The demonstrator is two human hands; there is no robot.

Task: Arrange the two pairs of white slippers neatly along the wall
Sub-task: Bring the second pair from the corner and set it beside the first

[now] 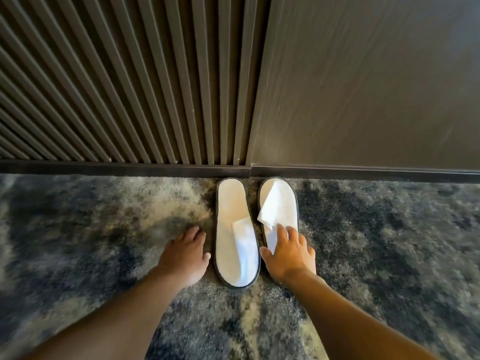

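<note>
Lying side by side on the mottled blue-grey carpet [104, 229], two white slippers point their heels at the dark skirting board [130, 168], their far ends nearly touching it and a narrow strip of carpet between them. The left slipper [235, 229] sits below the ribbed wall panel [130, 87]; the right slipper [279, 203] sits just past the seam, below the smooth panel [376, 87]. The left hand [185, 253] rests flat on the carpet just beside the left slipper, fingers spread and holding nothing. The right hand [288, 252] lies over the near end of the right slipper, fingertips on its loose white upper, which is folded up and askew; whether it pinches the fabric or only presses it, I cannot tell. Only this one pair is in view.
</note>
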